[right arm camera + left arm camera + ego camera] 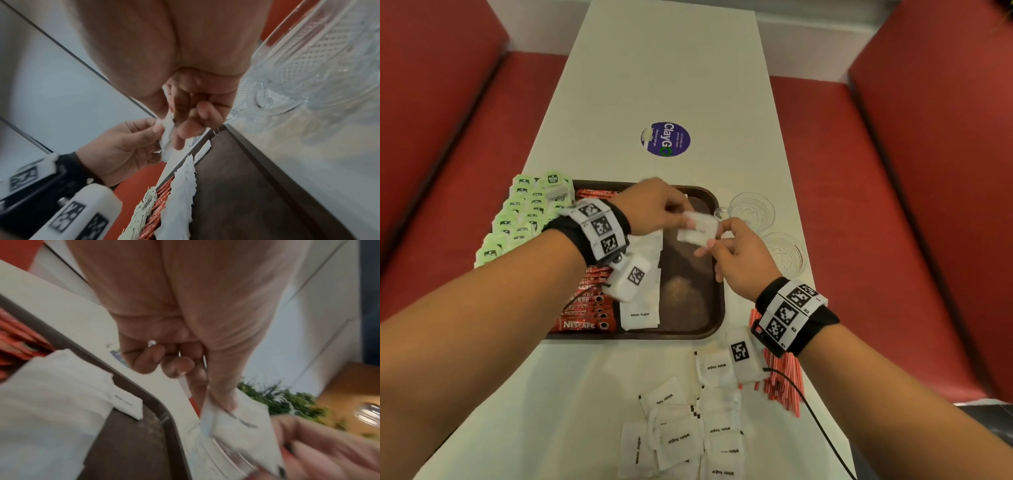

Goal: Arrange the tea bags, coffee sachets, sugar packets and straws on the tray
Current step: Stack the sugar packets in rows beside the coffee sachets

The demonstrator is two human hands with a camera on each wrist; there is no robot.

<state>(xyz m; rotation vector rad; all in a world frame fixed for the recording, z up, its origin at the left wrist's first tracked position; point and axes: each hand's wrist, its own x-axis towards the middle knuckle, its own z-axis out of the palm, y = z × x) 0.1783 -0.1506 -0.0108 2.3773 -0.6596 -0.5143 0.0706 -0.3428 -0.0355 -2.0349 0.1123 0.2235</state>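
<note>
A brown tray [717, 308] holds a column of green tea bags [517, 219], red coffee sachets [585, 308] and a row of white sugar packets [640, 315]. Above the tray's bare right part, both hands pinch one white sugar packet [698, 228]. My left hand [685, 214] holds its left end between thumb and fingers [224, 395]. My right hand [714, 236] holds its right end, with the packet [167, 138] between thumb and fingers. Several loose sugar packets [688, 438] lie on the table near me. Red-striped straws [780, 383] lie right of them, partly under my right wrist.
Two patterned glass cups [751, 209] [786, 253] stand just right of the tray, close to my right hand. A round purple sticker [665, 139] sits on the white table [654, 68] beyond the tray. Red bench seats [448, 171] flank the table.
</note>
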